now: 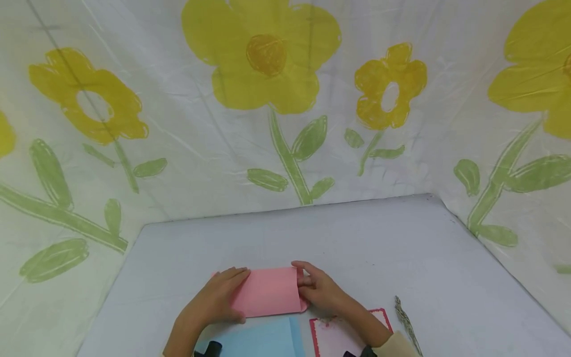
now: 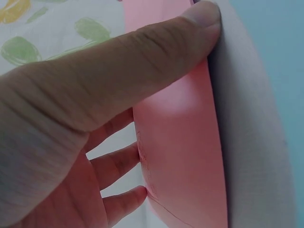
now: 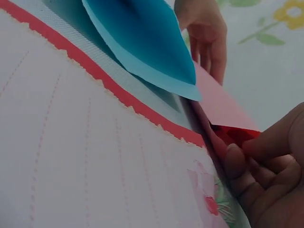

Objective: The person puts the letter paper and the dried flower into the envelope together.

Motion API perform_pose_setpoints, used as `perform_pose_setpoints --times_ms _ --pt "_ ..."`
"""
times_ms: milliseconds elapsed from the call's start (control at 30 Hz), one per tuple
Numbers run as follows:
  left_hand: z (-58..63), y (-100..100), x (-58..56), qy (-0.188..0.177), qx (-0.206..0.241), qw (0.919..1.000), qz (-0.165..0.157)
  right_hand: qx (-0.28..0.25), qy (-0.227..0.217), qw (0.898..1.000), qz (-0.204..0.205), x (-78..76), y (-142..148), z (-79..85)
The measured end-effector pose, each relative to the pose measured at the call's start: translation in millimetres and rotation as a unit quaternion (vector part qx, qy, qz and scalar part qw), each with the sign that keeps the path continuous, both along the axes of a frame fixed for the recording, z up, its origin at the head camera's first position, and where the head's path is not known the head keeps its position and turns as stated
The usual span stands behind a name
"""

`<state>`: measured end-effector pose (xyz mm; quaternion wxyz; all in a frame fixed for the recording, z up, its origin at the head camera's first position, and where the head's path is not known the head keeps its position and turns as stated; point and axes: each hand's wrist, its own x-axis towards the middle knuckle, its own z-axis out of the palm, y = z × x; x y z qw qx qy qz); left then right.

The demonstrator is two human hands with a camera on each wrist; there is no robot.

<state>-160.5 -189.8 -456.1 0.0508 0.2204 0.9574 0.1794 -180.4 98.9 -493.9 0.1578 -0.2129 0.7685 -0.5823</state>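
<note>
A pink envelope lies crosswise on the table, its mouth facing right. My left hand holds the left end. In the left wrist view its thumb lies across the pink paper to the near edge, and the fingertips meet the other side. At the mouth, my right hand grips the paper edge, with some fingers partly hidden inside. The right wrist view shows the thumb and a finger of the right hand at the gaping red-shadowed mouth of the pink envelope.
A light blue envelope with its mouth gaping lies just in front of the pink one. To its right, partly under my right forearm, is a red-bordered sheet of letter paper. A dried sprig lies farther right. A flower-painted sheet hangs behind the table.
</note>
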Motion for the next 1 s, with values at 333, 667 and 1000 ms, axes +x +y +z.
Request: perform_pose_setpoints --times_ms 333,667,1000 --pt "5.6 -9.6 0.3 0.024 0.002 0.999 -0.037 0.101 0.133 0.986 0.025 -4.3 41.5 25.0" --pt "12.7 -21.6 54.0 0.054 0.067 0.9949 -0.053 0.343 0.225 0.912 -0.012 52.4 123.2 36.5" --pt "-38.8 4.2 86.0 0.227 -0.008 0.9705 -0.081 0.355 0.274 0.894 -0.025 85.9 142.6 20.1"
